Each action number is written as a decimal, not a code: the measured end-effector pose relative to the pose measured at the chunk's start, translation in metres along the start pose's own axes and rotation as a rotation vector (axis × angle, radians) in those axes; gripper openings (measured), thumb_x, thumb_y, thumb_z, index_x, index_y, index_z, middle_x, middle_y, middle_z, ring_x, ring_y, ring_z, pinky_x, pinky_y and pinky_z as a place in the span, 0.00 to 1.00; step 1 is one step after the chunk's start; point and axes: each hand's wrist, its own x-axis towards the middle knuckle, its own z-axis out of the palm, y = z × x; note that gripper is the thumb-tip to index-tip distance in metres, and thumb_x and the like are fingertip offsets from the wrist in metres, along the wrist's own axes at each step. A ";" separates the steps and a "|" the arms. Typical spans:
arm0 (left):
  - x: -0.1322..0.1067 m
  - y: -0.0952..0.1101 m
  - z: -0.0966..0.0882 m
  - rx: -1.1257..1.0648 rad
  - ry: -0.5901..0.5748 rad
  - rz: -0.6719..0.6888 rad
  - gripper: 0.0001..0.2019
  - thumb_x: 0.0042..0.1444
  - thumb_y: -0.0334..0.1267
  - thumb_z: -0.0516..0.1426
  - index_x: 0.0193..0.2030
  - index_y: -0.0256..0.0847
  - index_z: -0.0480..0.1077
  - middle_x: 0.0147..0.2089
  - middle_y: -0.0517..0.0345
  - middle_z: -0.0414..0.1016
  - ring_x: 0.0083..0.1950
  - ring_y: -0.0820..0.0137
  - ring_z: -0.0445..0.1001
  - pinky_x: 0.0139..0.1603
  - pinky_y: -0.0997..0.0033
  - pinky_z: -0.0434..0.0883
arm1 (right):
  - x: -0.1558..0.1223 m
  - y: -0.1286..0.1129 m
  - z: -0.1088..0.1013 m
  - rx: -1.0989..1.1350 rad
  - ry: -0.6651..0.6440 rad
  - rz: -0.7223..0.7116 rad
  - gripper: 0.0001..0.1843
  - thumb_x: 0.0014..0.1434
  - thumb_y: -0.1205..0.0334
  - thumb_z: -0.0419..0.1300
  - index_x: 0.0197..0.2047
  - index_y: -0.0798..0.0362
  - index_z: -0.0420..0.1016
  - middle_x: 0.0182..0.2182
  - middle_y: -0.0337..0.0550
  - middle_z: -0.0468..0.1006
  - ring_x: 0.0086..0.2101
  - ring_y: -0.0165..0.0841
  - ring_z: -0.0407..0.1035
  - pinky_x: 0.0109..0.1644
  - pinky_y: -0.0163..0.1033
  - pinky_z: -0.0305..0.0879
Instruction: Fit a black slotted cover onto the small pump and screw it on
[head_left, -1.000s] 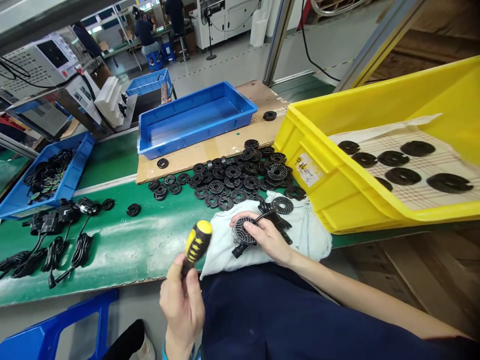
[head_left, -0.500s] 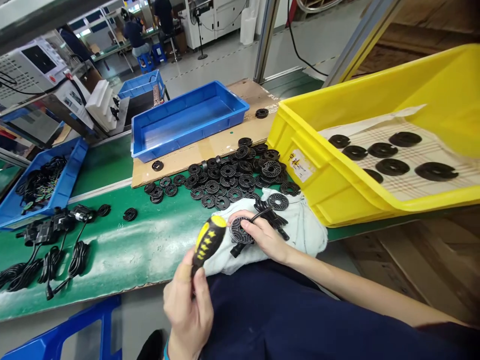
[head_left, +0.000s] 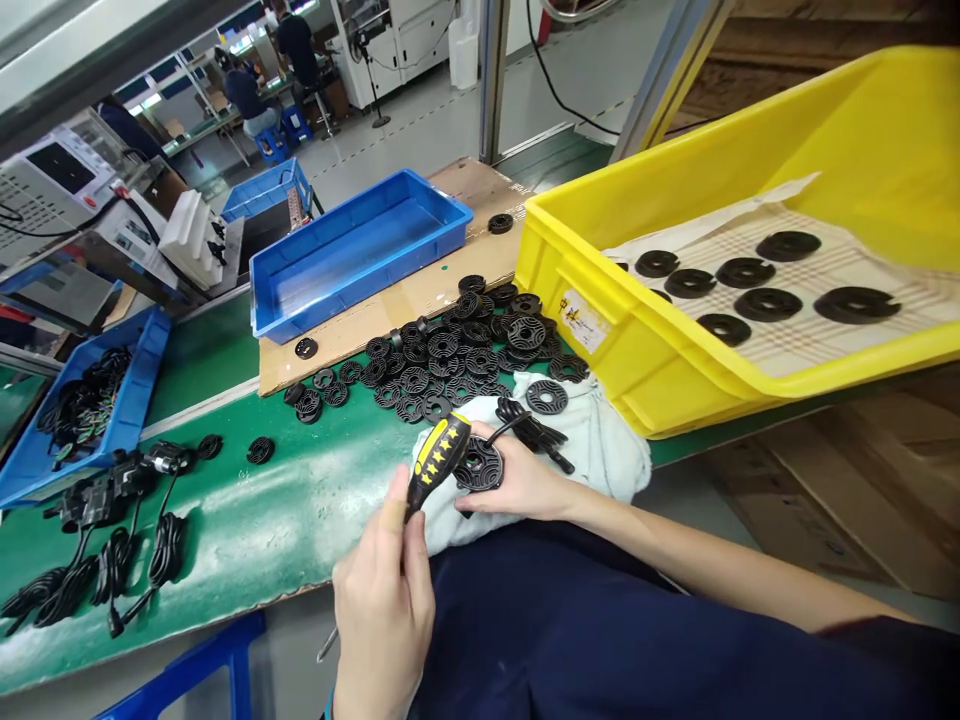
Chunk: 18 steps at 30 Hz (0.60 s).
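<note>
My left hand [head_left: 384, 605] is closed around a screwdriver with a yellow and black handle [head_left: 437, 457]; the handle points up and away toward the right hand. My right hand [head_left: 525, 482] grips a round black slotted plastic part [head_left: 480, 465] with a small body under it, resting on a white cloth [head_left: 607, 455] at the near edge of the green bench. The handle's end is next to the part. A pile of several similar black discs [head_left: 450, 355] lies just beyond the cloth.
A tilted yellow bin [head_left: 637, 350] at right holds black discs on checked paper. An empty blue tray [head_left: 352, 250] sits on cardboard behind. At left lie black corded units [head_left: 105, 500] and a blue bin of cables [head_left: 82, 400]. People work far back.
My left hand has brought the screwdriver handle rightward and closer to the part in my right hand. The view has shifted slightly; my right hand keeps its hold.
</note>
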 end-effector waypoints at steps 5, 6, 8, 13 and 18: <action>0.005 0.009 0.006 0.285 0.133 0.116 0.31 0.72 0.29 0.52 0.79 0.45 0.53 0.27 0.64 0.73 0.19 0.73 0.68 0.20 0.73 0.61 | 0.000 -0.004 0.001 -0.047 -0.020 0.003 0.32 0.50 0.58 0.73 0.59 0.50 0.75 0.52 0.47 0.83 0.51 0.46 0.78 0.61 0.51 0.73; 0.006 0.010 0.009 0.345 0.067 0.138 0.30 0.73 0.29 0.51 0.79 0.44 0.53 0.27 0.64 0.72 0.19 0.72 0.67 0.19 0.72 0.59 | 0.000 -0.005 0.001 -0.057 -0.017 0.007 0.29 0.51 0.58 0.72 0.57 0.51 0.76 0.48 0.47 0.84 0.49 0.45 0.79 0.60 0.50 0.74; 0.007 0.009 0.011 0.404 -0.074 0.171 0.28 0.74 0.31 0.49 0.79 0.43 0.54 0.27 0.64 0.70 0.20 0.72 0.68 0.19 0.72 0.59 | 0.000 -0.006 0.001 -0.076 -0.008 0.012 0.25 0.52 0.60 0.70 0.54 0.53 0.77 0.42 0.45 0.85 0.45 0.45 0.80 0.57 0.49 0.76; -0.003 0.006 0.005 0.320 0.142 0.096 0.32 0.72 0.29 0.53 0.80 0.46 0.52 0.29 0.62 0.74 0.21 0.72 0.68 0.22 0.73 0.62 | 0.002 -0.006 0.001 -0.093 -0.037 -0.027 0.27 0.46 0.63 0.69 0.52 0.51 0.79 0.48 0.46 0.85 0.55 0.49 0.78 0.64 0.49 0.72; -0.006 0.000 0.031 0.290 -0.009 0.159 0.30 0.74 0.29 0.50 0.80 0.44 0.51 0.28 0.62 0.72 0.20 0.72 0.67 0.21 0.73 0.61 | 0.002 -0.003 0.003 -0.133 -0.041 -0.041 0.30 0.47 0.64 0.69 0.56 0.51 0.80 0.53 0.49 0.84 0.55 0.50 0.78 0.63 0.51 0.73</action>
